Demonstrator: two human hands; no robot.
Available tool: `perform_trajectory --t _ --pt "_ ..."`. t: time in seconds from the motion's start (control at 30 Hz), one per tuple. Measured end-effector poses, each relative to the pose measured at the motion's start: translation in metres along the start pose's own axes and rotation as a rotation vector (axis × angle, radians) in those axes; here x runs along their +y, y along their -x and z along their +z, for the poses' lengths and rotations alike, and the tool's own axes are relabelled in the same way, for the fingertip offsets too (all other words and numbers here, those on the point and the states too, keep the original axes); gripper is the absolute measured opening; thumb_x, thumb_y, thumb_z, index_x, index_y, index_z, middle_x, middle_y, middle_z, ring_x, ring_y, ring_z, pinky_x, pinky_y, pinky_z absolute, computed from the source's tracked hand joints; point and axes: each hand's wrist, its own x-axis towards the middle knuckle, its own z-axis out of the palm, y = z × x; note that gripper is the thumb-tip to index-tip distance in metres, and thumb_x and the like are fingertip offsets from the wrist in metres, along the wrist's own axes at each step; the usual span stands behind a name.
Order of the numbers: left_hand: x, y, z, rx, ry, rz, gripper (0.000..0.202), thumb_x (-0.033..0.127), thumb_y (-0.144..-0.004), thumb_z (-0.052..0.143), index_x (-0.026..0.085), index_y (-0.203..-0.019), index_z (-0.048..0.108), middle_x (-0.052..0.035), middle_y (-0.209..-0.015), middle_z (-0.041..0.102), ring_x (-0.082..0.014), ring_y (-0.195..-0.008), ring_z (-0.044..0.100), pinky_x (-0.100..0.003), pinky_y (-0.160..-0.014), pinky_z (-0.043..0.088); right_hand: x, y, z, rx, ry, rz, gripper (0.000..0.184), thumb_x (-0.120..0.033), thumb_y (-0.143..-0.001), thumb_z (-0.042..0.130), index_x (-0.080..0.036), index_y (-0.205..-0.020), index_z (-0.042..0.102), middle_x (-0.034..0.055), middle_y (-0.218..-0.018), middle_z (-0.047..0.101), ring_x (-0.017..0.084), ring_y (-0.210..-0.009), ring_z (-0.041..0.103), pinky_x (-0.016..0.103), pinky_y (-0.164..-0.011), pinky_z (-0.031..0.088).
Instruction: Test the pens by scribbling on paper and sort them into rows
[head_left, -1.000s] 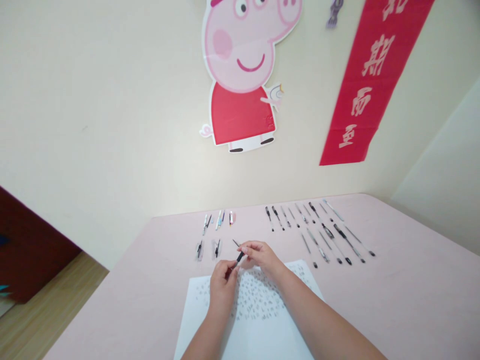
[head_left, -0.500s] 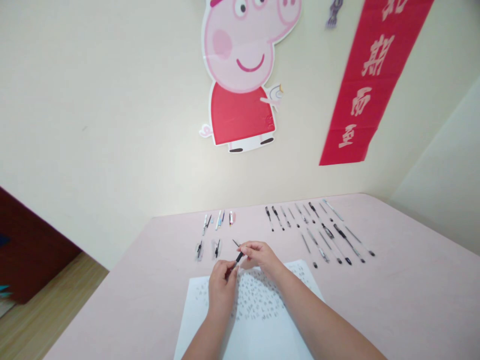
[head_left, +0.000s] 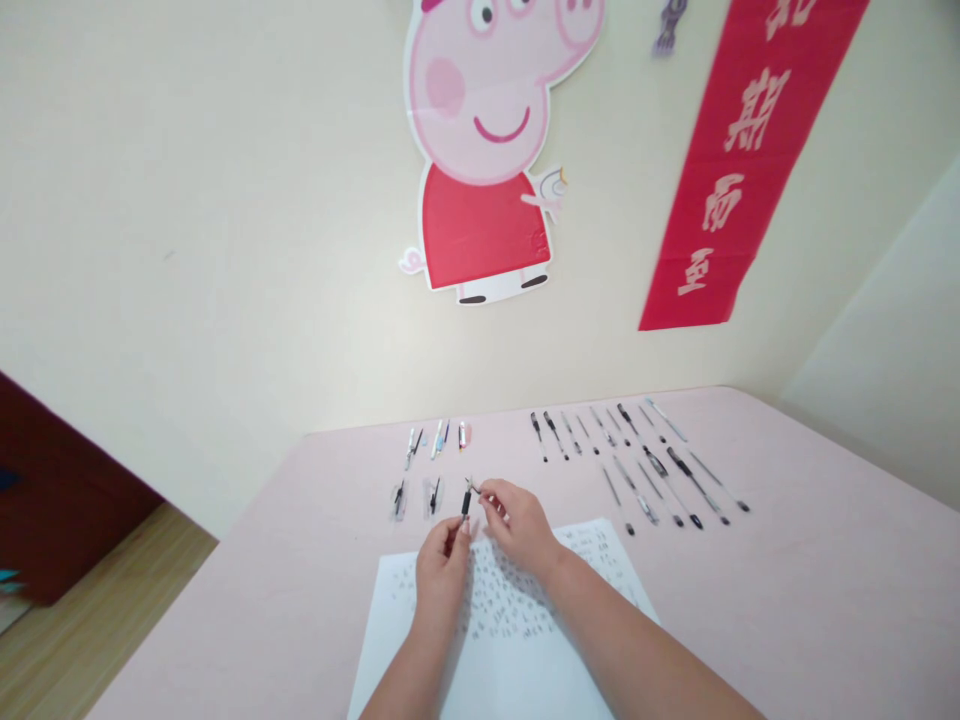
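My left hand (head_left: 442,560) is closed around the lower part of a pen with a black grip (head_left: 466,503), whose far end points away from me. Just right of that end, my right hand (head_left: 517,520) pinches a small thin dark piece (head_left: 475,489); it is too small to name. Under both forearms lies a sheet of white paper (head_left: 517,670) with rows of handwritten characters. Left of the pen, two small clear packets with black parts (head_left: 433,497) rest on the table.
Several pens and refills (head_left: 660,470) lie in two rows on the right of the pink table (head_left: 817,580). Farther back on the left are a few more pens (head_left: 439,440) and a pinkish item (head_left: 463,436). Behind the table rises a wall with a cartoon pig cutout (head_left: 487,230) and a red banner (head_left: 712,220).
The pen in my left hand has swung to point more straight away from me. My right hand has come off its black grip and now pinches a thin dark piece beside its far end.
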Motion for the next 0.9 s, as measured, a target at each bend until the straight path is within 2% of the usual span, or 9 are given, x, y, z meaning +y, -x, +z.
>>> perform_trajectory --t 0.1,0.2,0.4,0.57,0.73,0.83,0.9 --pt "0.002 0.000 0.000 -0.073 0.040 -0.011 0.029 0.040 -0.078 0.055 0.016 -0.084 0.068 -0.0067 -0.079 0.070 -0.0214 -0.077 0.063 -0.034 -0.073 0.048 -0.003 0.002 0.001 -0.143 0.158 -0.168 0.041 -0.013 -0.086 0.042 -0.023 -0.124 0.054 0.0069 -0.093 0.067 0.018 -0.081 0.060 0.030 -0.076 0.047" --pt "0.004 0.000 0.001 -0.101 0.061 -0.009 0.028 0.040 -0.076 0.057 0.015 -0.084 0.068 -0.0074 -0.081 0.070 -0.0217 -0.077 0.063 -0.035 -0.072 0.048 -0.001 0.002 0.002 -0.196 0.222 -0.196 0.047 -0.010 -0.084 0.043 -0.022 -0.128 0.051 0.0076 -0.098 0.067 0.018 -0.085 0.061 0.030 -0.078 0.048" --pt "0.009 0.005 0.000 -0.157 0.082 -0.002 0.036 0.048 -0.081 0.053 0.016 -0.084 0.069 -0.0063 -0.076 0.067 -0.0190 -0.073 0.059 -0.032 -0.069 0.046 0.005 0.003 0.003 -0.115 0.192 -0.054 0.035 -0.007 -0.079 0.045 -0.018 -0.107 0.064 0.0076 -0.098 0.070 0.019 -0.090 0.063 0.030 -0.084 0.047" --pt "0.008 0.007 -0.003 -0.128 0.167 -0.102 0.053 0.056 -0.087 0.038 0.014 -0.089 0.070 -0.0060 -0.073 0.062 -0.0158 -0.066 0.056 -0.028 -0.061 0.045 0.013 0.008 0.001 -0.020 0.076 0.136 0.031 -0.009 -0.077 0.046 -0.019 -0.102 0.061 0.0041 -0.088 0.069 0.017 -0.076 0.063 0.028 -0.072 0.048" --pt "0.009 0.006 -0.003 -0.133 0.146 -0.062 0.051 0.054 -0.088 0.037 0.014 -0.086 0.069 -0.0064 -0.073 0.063 -0.0162 -0.067 0.056 -0.029 -0.063 0.045 0.006 0.023 -0.011 0.032 -0.117 0.252 0.024 -0.028 -0.089 0.042 -0.018 -0.104 0.059 0.0025 -0.074 0.064 0.014 -0.062 0.059 0.026 -0.060 0.047" --pt "0.010 0.006 -0.003 -0.160 0.091 -0.013 0.045 0.049 -0.088 0.039 0.015 -0.085 0.069 -0.0052 -0.070 0.063 -0.0163 -0.066 0.057 -0.030 -0.065 0.046 -0.006 0.041 -0.021 0.052 -0.091 0.255 0.026 -0.035 -0.088 0.046 -0.017 -0.092 0.064 0.0022 -0.066 0.060 0.015 -0.061 0.058 0.027 -0.062 0.046" --pt "0.009 0.005 -0.002 -0.187 0.048 0.017 0.040 0.047 -0.087 0.042 0.016 -0.084 0.068 -0.0047 -0.070 0.063 -0.0166 -0.066 0.058 -0.030 -0.065 0.046 -0.013 0.056 -0.026 0.017 -0.143 0.288 0.027 -0.037 -0.088 0.046 -0.017 -0.085 0.064 0.0032 -0.066 0.061 0.015 -0.061 0.057 0.028 -0.061 0.046"
